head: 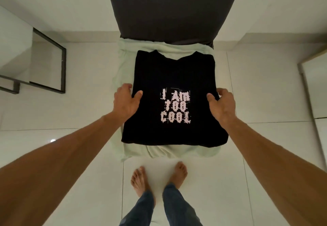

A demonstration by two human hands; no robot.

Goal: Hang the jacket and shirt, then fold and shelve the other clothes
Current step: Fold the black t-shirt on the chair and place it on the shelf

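A folded black T-shirt [169,77] with pale lettering lies flat on a pale green garment [123,62] that covers a chair seat in the middle of the view. My left hand [125,101] grips the T-shirt's left edge, thumb on top and fingers under the fold. On the opposite edge my right hand [222,104] holds it the same way. The neck of the T-shirt points away from me.
The chair's dark grey backrest [169,8] rises behind the seat. A glass-topped table with a black frame [62,70] stands at the left. A mirrored or glass door edge [311,91] is at the right. My bare feet [159,178] stand on white floor tiles.
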